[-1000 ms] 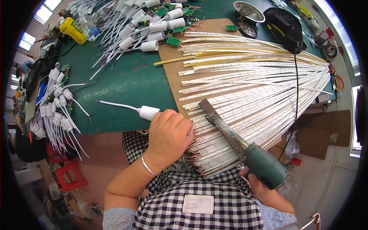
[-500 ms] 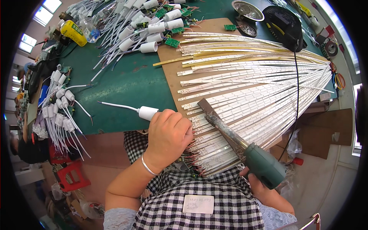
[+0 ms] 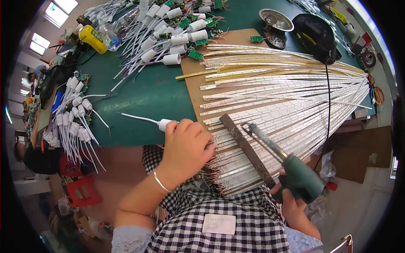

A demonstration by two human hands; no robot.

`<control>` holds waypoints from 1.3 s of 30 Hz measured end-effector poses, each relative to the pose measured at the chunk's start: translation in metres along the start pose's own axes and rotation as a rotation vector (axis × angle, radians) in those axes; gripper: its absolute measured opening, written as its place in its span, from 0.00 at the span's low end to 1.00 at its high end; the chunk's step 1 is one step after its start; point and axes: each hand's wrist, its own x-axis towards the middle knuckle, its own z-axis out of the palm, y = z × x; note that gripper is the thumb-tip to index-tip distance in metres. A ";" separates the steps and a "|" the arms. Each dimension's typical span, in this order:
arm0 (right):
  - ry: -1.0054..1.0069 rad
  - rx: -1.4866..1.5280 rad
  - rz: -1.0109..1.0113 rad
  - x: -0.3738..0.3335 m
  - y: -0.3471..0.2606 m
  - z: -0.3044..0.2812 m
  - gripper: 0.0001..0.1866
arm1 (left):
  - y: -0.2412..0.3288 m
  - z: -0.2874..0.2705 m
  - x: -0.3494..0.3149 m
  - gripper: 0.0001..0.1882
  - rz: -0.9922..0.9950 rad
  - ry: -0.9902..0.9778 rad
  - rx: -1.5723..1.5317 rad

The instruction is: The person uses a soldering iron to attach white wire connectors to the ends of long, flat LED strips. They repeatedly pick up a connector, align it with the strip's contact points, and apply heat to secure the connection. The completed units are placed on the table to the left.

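My left hand (image 3: 185,145) is closed at the near left ends of the strips, its fingertips pinched on something small that I cannot make out. Its knuckles partly cover a white lamp cap (image 3: 165,125) with a white cable. My right hand (image 3: 291,204) is wrapped round the green grip of a soldering gun (image 3: 301,179). The gun's metal tip points up and left, over the white LED strips (image 3: 270,107). A dark flat metal bar (image 3: 247,149) lies slanted across the strips, left of the tip. Red wires (image 3: 215,170) come off the near strip ends.
More white lamp caps with green circuit boards (image 3: 179,39) pile up at the back; another bunch (image 3: 76,118) hangs over the left edge. A metal dish (image 3: 276,20) and black mesh cap-shaped thing (image 3: 314,36) stand at the back right. A black cord (image 3: 328,105) crosses the strips.
The soldering gun has moved right and turned, so its tip is now apart from the dark bar. My left hand stays by the strip ends. The whole view has shifted slightly.
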 end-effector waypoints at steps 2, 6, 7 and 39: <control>0.045 0.044 -0.040 0.001 0.001 -0.002 0.27 | -0.015 -0.015 0.019 0.06 0.051 -0.120 -0.044; 0.128 0.131 -0.040 0.002 0.003 -0.005 0.28 | -0.053 -0.022 0.097 0.05 0.164 0.243 0.065; 0.123 0.135 -0.025 0.001 0.003 -0.005 0.28 | -0.067 -0.016 0.121 0.04 0.201 0.342 0.082; 0.317 0.222 0.110 -0.002 -0.009 0.011 0.24 | -0.179 -0.044 0.236 0.07 -0.232 0.539 -1.208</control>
